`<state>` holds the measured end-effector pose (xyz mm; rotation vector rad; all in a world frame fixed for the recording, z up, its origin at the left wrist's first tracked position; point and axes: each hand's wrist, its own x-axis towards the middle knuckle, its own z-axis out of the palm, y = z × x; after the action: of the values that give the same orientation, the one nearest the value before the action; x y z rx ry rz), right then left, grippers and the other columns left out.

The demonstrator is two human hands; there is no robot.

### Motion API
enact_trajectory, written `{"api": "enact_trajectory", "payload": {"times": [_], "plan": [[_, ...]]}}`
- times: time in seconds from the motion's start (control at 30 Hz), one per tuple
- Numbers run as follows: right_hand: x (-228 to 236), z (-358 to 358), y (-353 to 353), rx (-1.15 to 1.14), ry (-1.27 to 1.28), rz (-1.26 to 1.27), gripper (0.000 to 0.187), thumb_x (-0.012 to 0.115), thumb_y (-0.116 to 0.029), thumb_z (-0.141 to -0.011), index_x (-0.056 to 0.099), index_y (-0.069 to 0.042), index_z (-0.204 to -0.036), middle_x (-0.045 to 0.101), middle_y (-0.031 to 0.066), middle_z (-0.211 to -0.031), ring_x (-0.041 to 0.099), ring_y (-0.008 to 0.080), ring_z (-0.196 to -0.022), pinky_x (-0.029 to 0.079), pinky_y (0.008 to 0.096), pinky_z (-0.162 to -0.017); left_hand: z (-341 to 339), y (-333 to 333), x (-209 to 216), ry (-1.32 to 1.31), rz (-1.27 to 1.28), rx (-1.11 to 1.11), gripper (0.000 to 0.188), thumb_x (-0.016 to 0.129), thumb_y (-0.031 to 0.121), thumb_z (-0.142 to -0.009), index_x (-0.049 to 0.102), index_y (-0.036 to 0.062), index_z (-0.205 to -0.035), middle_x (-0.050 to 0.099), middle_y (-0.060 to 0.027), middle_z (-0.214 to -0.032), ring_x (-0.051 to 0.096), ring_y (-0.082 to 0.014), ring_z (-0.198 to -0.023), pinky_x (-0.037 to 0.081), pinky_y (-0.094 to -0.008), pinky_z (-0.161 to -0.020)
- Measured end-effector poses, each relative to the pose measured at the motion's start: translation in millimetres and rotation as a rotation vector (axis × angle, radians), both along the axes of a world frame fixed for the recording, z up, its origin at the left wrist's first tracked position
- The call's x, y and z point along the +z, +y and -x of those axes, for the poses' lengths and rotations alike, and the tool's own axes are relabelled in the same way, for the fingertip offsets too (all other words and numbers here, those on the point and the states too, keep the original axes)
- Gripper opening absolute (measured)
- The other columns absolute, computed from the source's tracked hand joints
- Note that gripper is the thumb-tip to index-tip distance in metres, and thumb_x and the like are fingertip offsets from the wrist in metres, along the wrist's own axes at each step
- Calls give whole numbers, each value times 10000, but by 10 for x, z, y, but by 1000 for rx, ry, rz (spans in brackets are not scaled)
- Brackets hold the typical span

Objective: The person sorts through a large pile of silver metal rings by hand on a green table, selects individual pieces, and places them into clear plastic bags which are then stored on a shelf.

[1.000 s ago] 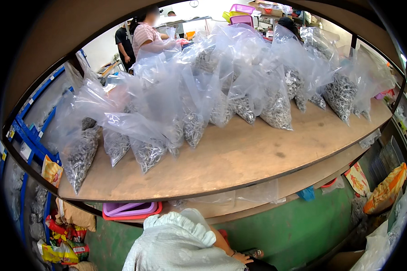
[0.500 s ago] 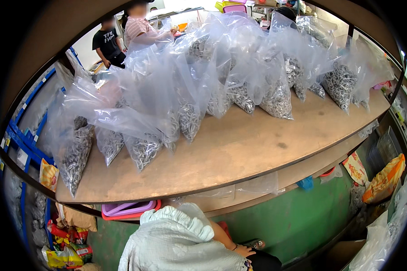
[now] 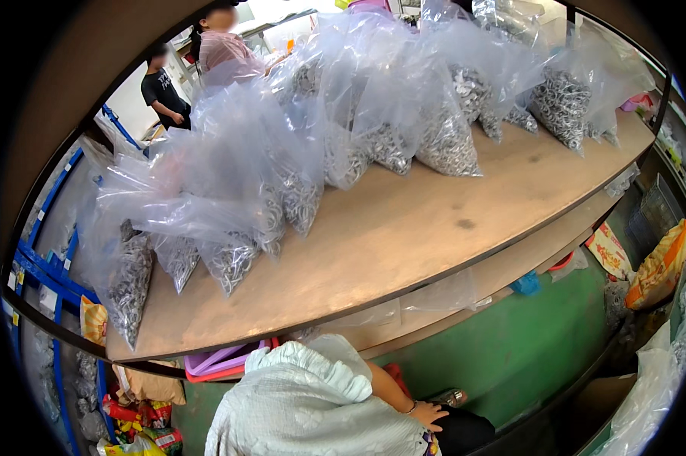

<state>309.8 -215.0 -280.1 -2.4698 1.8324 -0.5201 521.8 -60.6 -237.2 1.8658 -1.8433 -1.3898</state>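
Observation:
My left hand (image 3: 428, 415) lies open on the dark trouser leg (image 3: 465, 432), fingers stretched out flat, with a thin bracelet at the wrist. Its arm comes out of a pale mint ruffled sleeve (image 3: 290, 395). A small colourful patch shows beneath the hand; I cannot make out what it is. My right hand is out of sight. Beyond my arm, several clear plastic bags of small silver metal pieces stand crowded along a brown tabletop (image 3: 373, 251). One bag (image 3: 130, 285) stands at the left end, another (image 3: 449, 144) near the middle, and a fuller one (image 3: 562, 106) toward the right.
Purple and red plastic trays (image 3: 225, 361) sit below the table's front edge, above a green floor (image 3: 465, 342). Blue shelving (image 3: 50, 273) is at the left. An orange-and-white sack (image 3: 660, 262) lies at the right. Two people (image 3: 229, 57) stand behind the table.
My view has turned slightly, so the table and bags sit more tilted in the picture. The left hand stays on the trouser leg.

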Motion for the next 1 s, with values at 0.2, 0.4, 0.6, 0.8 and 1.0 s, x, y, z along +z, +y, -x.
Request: {"api": "enact_trajectory", "payload": {"times": [0.2,0.4,0.6,0.8,1.0], "plan": [[-47,-14,-36,-18,-17,-65,331,551,-303,-859,621,12,-931,606,132,-752,577,289,-655,468,386,-677,-45,-37,-55,21,19,78,735,382,588,-854,303,42,-1339,469,-245,-1160,536,-413,-978,441,-450,-859],[66,-218,-218,-28,-37,-154,325,548,-298,-864,621,12,-932,606,129,-751,576,285,-652,466,382,-672,-42,-100,43,17,-2,107,691,383,558,-874,296,58,-1342,434,-254,-1208,480,-428,-1071,400,-457,-917],[106,-216,-378,-29,-67,-216,320,545,-292,-869,622,12,-933,607,126,-750,576,280,-649,465,378,-667,-79,-245,91,69,-158,62,690,391,531,-888,253,48,-1361,406,-252,-1243,443,-414,-1132,352,-431,-974],[164,-140,-577,13,-71,-336,315,542,-286,-874,622,13,-934,607,123,-749,576,275,-646,463,373,-661,-203,-370,-59,82,-323,108,735,396,563,-874,254,29,-1359,424,-280,-1234,443,-413,-1140,347,-426,-979],[368,134,-790,-17,-73,-617,310,539,-280,-879,623,13,-934,607,120,-749,575,270,-643,461,369,-656,-397,-937,36,-92,-427,110,771,410,598,-840,314,18,-1339,447,-288,-1237,445,-428,-1142,362,-436,-974]]}}
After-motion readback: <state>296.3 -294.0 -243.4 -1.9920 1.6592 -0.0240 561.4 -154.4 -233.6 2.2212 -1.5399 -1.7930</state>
